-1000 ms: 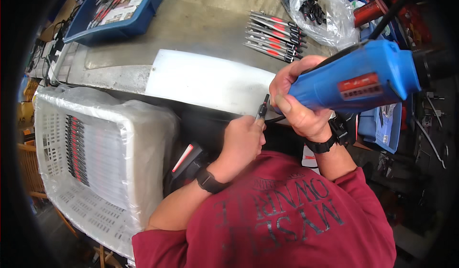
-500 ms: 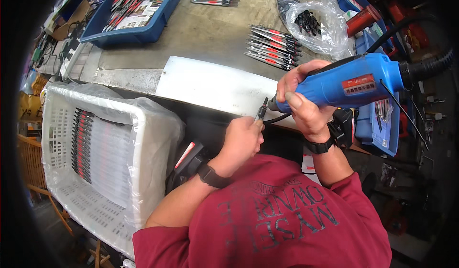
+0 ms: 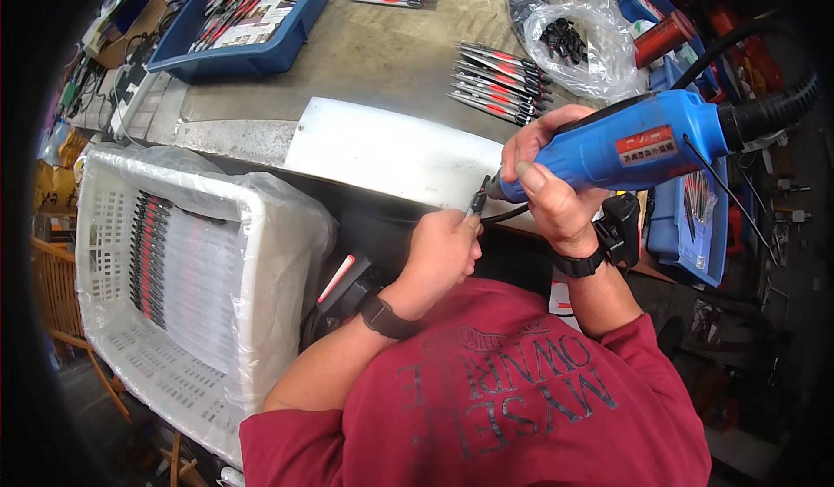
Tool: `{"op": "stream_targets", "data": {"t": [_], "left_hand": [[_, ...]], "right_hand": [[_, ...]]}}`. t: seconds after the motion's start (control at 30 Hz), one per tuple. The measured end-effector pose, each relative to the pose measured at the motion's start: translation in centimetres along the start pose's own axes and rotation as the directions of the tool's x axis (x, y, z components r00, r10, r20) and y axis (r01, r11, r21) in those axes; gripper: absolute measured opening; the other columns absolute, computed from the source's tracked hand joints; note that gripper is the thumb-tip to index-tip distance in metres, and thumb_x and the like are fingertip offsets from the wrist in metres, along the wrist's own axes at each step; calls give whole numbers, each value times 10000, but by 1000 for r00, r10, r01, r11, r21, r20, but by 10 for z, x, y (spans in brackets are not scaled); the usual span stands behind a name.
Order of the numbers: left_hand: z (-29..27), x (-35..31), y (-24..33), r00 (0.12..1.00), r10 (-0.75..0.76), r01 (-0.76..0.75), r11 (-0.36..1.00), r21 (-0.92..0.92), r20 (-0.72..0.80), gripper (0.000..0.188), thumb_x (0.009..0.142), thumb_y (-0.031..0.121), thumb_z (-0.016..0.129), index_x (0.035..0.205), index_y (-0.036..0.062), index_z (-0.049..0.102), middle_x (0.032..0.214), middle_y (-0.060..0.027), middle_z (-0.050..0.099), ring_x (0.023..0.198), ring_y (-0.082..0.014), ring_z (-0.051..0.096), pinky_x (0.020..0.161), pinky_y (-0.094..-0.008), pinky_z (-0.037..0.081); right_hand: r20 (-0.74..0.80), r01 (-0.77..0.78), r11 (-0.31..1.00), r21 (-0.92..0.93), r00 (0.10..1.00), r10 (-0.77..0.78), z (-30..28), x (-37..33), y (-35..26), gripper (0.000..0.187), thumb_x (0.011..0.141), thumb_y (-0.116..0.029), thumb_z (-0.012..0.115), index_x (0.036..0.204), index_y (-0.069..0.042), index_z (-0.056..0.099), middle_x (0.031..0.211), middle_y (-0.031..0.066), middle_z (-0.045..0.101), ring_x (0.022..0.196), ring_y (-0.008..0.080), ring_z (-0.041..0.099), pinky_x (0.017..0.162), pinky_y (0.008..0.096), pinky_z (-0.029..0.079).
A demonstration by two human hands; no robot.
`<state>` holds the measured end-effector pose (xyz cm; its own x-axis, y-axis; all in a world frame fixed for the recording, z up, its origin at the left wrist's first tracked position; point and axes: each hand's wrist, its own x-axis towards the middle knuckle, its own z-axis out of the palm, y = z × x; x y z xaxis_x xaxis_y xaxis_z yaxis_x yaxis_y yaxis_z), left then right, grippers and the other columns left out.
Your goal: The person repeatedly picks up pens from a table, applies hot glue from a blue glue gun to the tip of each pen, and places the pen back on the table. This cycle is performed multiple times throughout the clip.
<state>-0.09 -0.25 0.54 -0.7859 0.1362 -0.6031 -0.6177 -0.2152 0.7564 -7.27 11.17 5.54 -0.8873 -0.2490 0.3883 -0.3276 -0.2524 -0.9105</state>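
Note:
In my right hand (image 3: 560, 200) is a blue electric screwdriver (image 3: 599, 164), its body gripped with fingers and thumb and its nose pointing left. My left hand (image 3: 441, 248) is closed around a slim pen-shaped tool (image 3: 477, 204) whose black end sticks up past the fingers; most of the rest is hidden in the palm. The screwdriver's tip comes right up against the side of that black end. Both hands are just in front of a white board (image 3: 382, 152) at the bench edge.
Rows of similar silver, red and black tools (image 3: 499, 83) lie beyond the board. A clear bag with black parts (image 3: 565, 42) is beside them. A blue tray (image 3: 234, 57) stands far left, and a plastic-lined white crate (image 3: 248, 296) near left. More blue bins (image 3: 665, 244) stand at right.
The screwdriver's nose has shifted slightly left and down with my right hand, nearer the black end of the held tool. My left hand stays almost in place.

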Motion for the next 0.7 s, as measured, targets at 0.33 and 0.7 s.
{"op": "stream_targets", "data": {"t": [0.33, 0.7], "left_hand": [[-1, 1, -3, 999, 43, -45, 998, -52, -25, 242, 893, 141, 479, 715, -12, 534, 543, -32, 504, 412, -89, 454, 364, -252, 361], [-2, -2, 0, 999, 35, -36, 998, -48, -29, 247, 886, 153, 496, 715, -18, 543, 554, -51, 538, 410, -104, 484, 368, -256, 387]], "right_hand": [[223, 21, 951, -308, 973, 51, 9, 6, 7, 381, 739, 16, 558, 1062, -51, 366, 709, 20, 445, 623, 90, 459, 568, 220, 393], [209, 36, 954, -297, 977, 28, 15, 12, 10, 457, 719, 42, 601, 1126, -14, 401, 806, 42, 482, 710, 114, 491, 643, 247, 416]]}}
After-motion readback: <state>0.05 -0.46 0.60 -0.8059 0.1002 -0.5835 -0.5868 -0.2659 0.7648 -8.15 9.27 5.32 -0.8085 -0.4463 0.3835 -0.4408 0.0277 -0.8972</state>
